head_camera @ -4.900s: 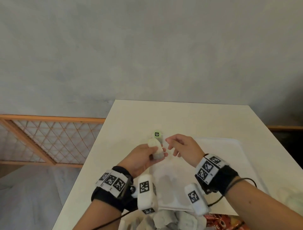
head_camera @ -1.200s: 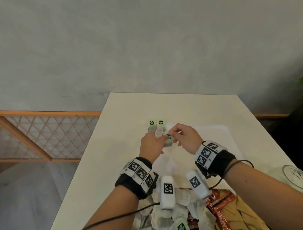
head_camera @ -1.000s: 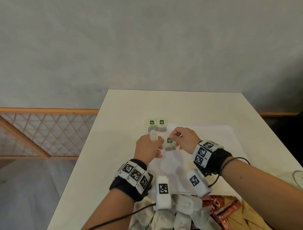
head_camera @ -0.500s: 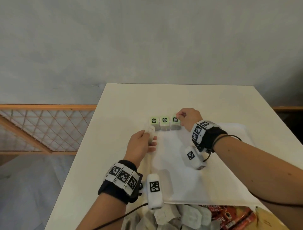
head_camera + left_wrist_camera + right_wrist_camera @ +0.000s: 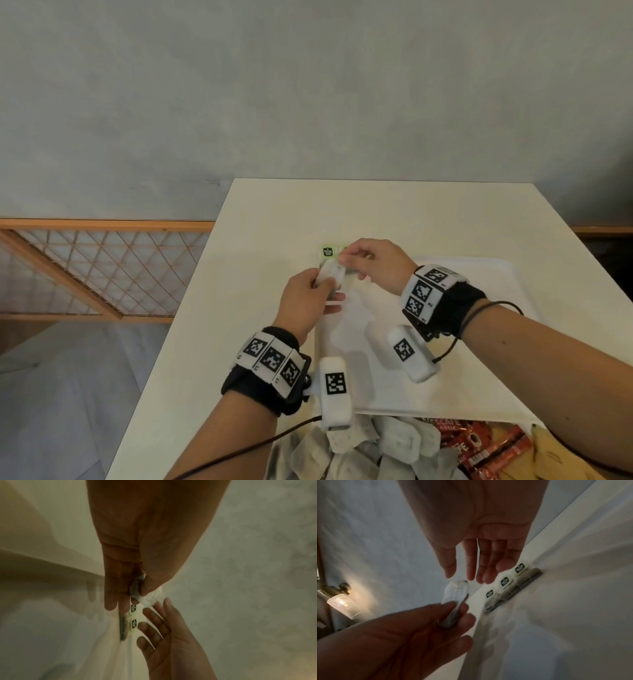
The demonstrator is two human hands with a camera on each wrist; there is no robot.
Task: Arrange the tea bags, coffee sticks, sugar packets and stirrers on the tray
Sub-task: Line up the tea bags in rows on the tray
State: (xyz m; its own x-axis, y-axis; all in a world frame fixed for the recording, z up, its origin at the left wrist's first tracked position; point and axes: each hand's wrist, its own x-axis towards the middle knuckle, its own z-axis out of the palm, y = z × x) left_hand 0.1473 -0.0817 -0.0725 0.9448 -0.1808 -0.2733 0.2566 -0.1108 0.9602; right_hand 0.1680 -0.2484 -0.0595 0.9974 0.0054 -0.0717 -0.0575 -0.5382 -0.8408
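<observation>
Your left hand point(image 5: 306, 297) pinches a small stack of tea bags point(image 5: 453, 601) between thumb and fingers, held above the far left corner of the white tray point(image 5: 479, 342); your right hand point(image 5: 481, 536) reaches in with fingers straight and close together, fingertips at the stack's far end, holding nothing; three tea bags with green tags point(image 5: 504, 586) lie in a row along the tray's far edge; on the near edge of the surface point(image 5: 394, 212) sit a loose pile of tea bags point(image 5: 359, 448) and red coffee sticks point(image 5: 479, 445).
</observation>
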